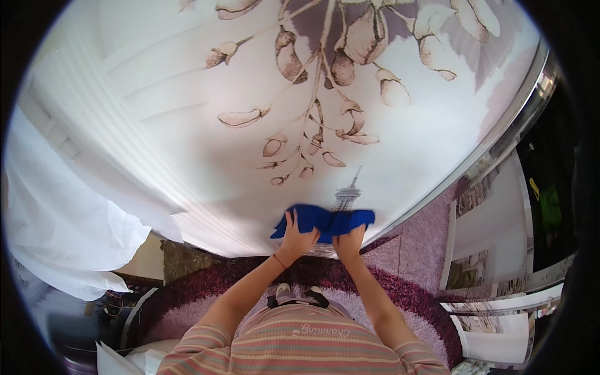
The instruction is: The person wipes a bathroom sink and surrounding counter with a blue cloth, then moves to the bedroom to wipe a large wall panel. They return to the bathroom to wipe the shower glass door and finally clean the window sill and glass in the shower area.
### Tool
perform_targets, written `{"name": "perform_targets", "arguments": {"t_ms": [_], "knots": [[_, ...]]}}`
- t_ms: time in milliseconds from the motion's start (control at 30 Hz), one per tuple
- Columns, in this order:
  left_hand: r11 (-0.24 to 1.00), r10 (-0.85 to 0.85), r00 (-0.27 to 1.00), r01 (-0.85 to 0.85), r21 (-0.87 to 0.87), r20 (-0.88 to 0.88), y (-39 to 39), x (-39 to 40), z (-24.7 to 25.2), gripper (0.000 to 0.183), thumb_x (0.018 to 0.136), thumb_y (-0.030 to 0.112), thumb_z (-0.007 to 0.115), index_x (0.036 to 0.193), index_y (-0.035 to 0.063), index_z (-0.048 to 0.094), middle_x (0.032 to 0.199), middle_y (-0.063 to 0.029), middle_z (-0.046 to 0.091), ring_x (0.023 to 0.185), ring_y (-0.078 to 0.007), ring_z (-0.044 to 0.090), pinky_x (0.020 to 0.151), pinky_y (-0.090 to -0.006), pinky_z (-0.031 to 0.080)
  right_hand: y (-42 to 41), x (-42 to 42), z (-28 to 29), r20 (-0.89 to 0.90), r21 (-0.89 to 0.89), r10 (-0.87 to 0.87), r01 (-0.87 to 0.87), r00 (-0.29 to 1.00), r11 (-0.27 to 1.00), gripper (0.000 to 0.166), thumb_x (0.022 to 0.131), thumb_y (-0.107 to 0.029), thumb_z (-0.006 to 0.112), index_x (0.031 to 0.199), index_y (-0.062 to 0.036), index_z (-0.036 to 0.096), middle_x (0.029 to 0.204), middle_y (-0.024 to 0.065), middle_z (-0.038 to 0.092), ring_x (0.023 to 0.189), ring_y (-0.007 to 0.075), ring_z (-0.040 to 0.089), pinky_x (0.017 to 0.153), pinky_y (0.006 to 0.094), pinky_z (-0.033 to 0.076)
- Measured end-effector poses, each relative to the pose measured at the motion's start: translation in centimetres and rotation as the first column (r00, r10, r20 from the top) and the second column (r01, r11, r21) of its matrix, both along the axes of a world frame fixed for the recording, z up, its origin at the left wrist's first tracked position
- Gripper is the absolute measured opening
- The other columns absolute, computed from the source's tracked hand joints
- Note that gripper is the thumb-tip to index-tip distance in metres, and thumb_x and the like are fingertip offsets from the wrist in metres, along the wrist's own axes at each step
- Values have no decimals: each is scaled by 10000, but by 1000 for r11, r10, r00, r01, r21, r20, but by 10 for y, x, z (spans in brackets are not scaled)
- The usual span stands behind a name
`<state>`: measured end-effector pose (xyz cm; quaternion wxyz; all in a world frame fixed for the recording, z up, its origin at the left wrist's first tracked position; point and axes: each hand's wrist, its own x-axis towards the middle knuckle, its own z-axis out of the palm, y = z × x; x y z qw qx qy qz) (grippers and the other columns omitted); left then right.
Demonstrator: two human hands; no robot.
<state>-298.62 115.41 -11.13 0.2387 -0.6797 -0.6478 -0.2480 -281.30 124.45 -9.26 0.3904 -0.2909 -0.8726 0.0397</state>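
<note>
A blue cloth stretches between my two hands, low against a large glossy white panel printed with brown flower buds and a small grey tower. My left hand holds the cloth's left part, a thin red band around the wrist. At its right end the cloth is gripped by my right hand, which sits just below the printed tower. Both hands are close to the panel's lower edge. Folds of the cloth hide some of the fingertips.
White sheer fabric hangs at the left. Under my feet lies a purple shaggy rug. A shiny metal trim borders the panel's right side, with further printed panels beyond. Cables and a dark object are at the lower left.
</note>
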Motion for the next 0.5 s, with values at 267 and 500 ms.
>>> {"name": "perform_targets", "arguments": {"t_ms": [267,500], "knots": [[905,57,976,-139,402,210,11,-14,136,453,821,296,672,1124,-34,605,1086,-344,484,1209,-760,232,946,-885,28,6,-49,119,-385,242,35,64,922,968,612,858,-160,626,1365,98,402,1415,387,341,1273,586,339,1086,637,209],[823,252,968,-213,527,-2,28,-48,193,315,836,373,620,1018,124,687,1376,-266,482,1251,-637,311,996,-804,129,13,-92,212,-378,405,-62,225,924,886,357,816,-258,673,1148,-127,673,1327,242,487,1194,454,460,1044,626,254]]}}
